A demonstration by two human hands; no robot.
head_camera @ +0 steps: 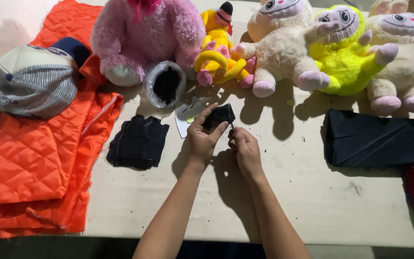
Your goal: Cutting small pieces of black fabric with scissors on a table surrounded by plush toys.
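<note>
Head view: the left hand (202,139) has its grip clamped on a small black fabric piece (219,116), held just above the worktop (312,192); the right hand (244,147) pinches something thin at its lower edge, fingertips together; black cloth stack (138,142) lies left, plush toys (283,48) behind

quilted orange cloth (29,158) looks faintly glossy, the plush toys (283,48) fuzzy, the black fabric piece (218,116) probably matt.

We see one package only, a crumpled clear plastic bag with dark contents (165,84), lying mouth-open on the pale desk (312,201) just before the pink plush bear (144,33); no labels, signs or screens.
</note>
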